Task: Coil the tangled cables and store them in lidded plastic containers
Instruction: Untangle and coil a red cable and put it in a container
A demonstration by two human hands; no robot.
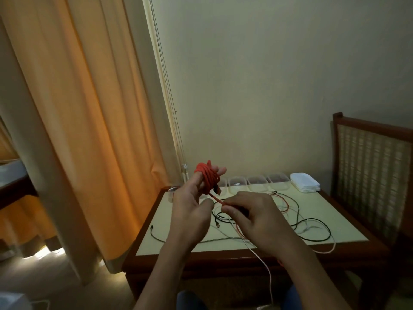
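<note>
A red cable [206,176] is wound in a thick coil around the straight fingers of my left hand [192,206], held up above the table. Its loose tail runs down to my right hand [252,217], which pinches it between thumb and fingers. Under my hands, black, white and pink cables [299,222] lie tangled on the pale tabletop [156,229]. One white cable hangs over the front edge. Several clear plastic containers [257,181] stand in a row at the far edge, beside a stack of white lids [305,182].
The table has a dark wooden rim. A wooden chair with a woven back [371,159] stands to its right. An orange curtain [89,130] hangs on the left, and a plain wall rises behind the table. My knees show at the bottom.
</note>
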